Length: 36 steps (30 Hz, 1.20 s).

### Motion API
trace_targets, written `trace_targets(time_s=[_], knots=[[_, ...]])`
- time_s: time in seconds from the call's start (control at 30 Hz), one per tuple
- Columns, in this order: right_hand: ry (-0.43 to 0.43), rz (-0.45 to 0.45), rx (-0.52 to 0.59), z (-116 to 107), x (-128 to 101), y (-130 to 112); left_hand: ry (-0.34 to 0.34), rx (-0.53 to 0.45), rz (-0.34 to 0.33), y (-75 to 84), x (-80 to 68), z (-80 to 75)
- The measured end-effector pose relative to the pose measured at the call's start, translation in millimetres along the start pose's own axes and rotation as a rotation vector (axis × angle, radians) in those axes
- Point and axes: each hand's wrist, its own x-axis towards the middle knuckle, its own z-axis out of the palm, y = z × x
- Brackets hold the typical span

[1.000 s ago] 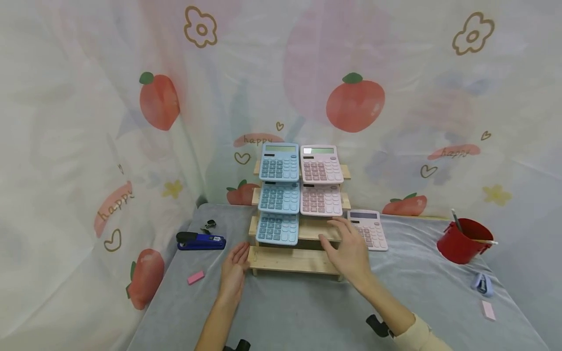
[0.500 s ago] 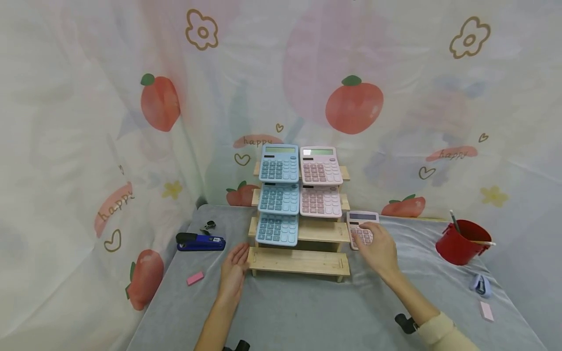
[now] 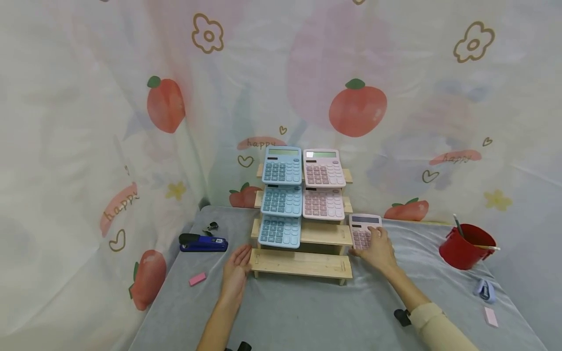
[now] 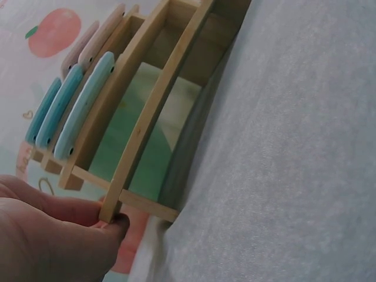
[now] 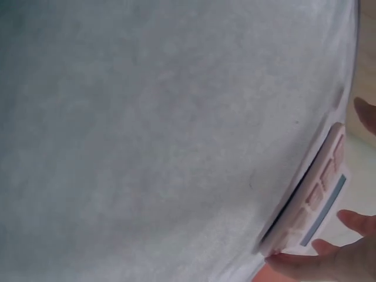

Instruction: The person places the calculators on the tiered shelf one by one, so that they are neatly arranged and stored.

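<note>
My left hand [image 3: 235,275] pinches the left end of the lowest board of a stepped wooden stand [image 3: 303,264]; the left wrist view shows thumb and finger on either side of the board [image 4: 141,126]. At the stand's right, my right hand [image 3: 377,251] spans a pink calculator [image 3: 361,234] that lies on the cloth. In the right wrist view a fingertip touches one corner of this calculator [image 5: 311,200], while the thumb [image 5: 367,114] is apart from its other end. Blue calculators [image 3: 281,201] fill the stand's left column, and two pink calculators [image 3: 323,204] lean at its upper right.
At left on the grey cloth [image 3: 298,312] are a blue stapler [image 3: 203,243], a small dark clip [image 3: 210,227] and a pink eraser [image 3: 197,279]. A red bucket [image 3: 461,251] with pencils, a light blue item [image 3: 485,291] and a pale eraser [image 3: 491,317] stand at right.
My right hand has moved right from in front of the stand to the pink calculator on the cloth and lowered its fingers around it. The left hand has stayed at the board's end.
</note>
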Motion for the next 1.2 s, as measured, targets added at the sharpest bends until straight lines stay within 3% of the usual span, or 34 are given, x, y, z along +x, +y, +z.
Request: trace_targets(time_s=[0.23, 0.53, 0.9, 1.2], knots=[[0.006, 0.006, -0.004, 8, 7, 14, 0.009, 0.008, -0.008, -0.1, 0.0, 2.6], [0.089, -0.004, 0.049, 5, 0, 17, 0.004, 0.008, -0.003, -3.1, 1.0, 3.3], [0.230, -0.072, 0.124, -29, -26, -12, 0.027, 0.020, 0.005, -0.2, 0.8, 1.9], [0.284, -0.129, 0.123, -62, -51, -42, 0.021, 0.022, -0.010, 3.5, -1.5, 3.3]])
